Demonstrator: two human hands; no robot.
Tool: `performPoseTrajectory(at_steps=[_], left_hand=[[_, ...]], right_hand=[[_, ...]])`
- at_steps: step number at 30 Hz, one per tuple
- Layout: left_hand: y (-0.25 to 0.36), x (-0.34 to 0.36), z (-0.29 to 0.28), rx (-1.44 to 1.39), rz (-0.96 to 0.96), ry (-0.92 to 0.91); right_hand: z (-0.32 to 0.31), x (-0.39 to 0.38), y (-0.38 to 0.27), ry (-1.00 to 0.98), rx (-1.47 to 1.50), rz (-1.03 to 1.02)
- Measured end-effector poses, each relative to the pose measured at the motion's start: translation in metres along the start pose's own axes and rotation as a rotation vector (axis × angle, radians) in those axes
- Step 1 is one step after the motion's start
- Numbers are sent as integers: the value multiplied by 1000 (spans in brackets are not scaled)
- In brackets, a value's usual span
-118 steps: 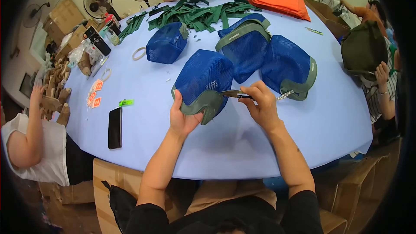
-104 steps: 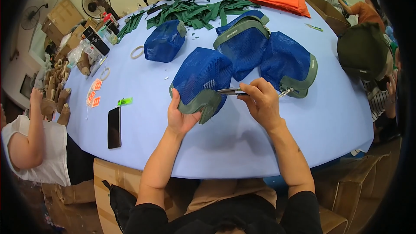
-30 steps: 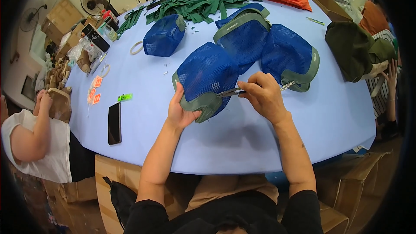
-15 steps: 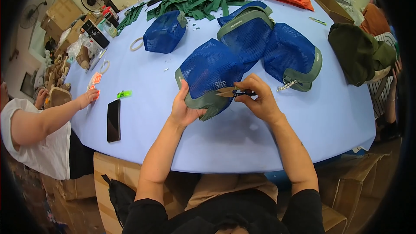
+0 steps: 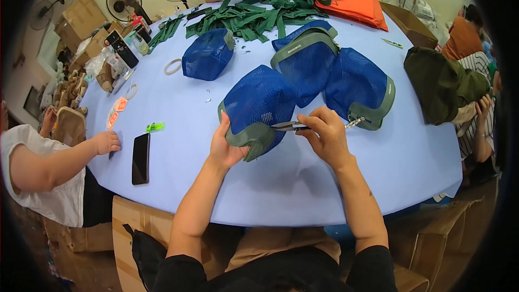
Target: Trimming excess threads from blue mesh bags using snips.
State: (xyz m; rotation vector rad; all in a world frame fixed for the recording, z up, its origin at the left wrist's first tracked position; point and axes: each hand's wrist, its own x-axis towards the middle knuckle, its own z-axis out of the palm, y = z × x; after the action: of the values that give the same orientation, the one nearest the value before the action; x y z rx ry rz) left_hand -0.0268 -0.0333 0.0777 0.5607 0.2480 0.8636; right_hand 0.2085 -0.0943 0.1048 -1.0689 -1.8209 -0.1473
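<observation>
while a rounded blue mesh pouch (image 5: 258, 97) is gripped at its grey-green trim by the left hand (image 5: 224, 148), with the thumb laid on the front, small metal thread snips (image 5: 286, 126) are pinched between the thumb and fingers of the right hand (image 5: 327, 135). the blades are pointed at the edge of the trim; whether it is touched cannot be told. the pouch is held over the near part of a light-blue table (image 5: 292, 194). to its left a flat black phone (image 5: 141, 159) is laid, with a small bright-green plastic piece (image 5: 155, 127) just beyond. farther off, three more blue mesh pouches (image 5: 359, 86) are set out, the leftmost beside a beige ring (image 5: 173, 66). behind them dark-green fabric strips (image 5: 248, 19) are heaped, and folded orange fabric (image 5: 351, 0) is placed at their right.
</observation>
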Motion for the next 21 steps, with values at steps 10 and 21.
performPoseTrajectory(at_steps=[10,21], left_hand=[[-2,2,4,48,-25,30],[0,0,7,91,-16,31]], right_hand=[[-5,4,-1,-2,-57,-47],[-6,9,-7,36,-115,-77]])
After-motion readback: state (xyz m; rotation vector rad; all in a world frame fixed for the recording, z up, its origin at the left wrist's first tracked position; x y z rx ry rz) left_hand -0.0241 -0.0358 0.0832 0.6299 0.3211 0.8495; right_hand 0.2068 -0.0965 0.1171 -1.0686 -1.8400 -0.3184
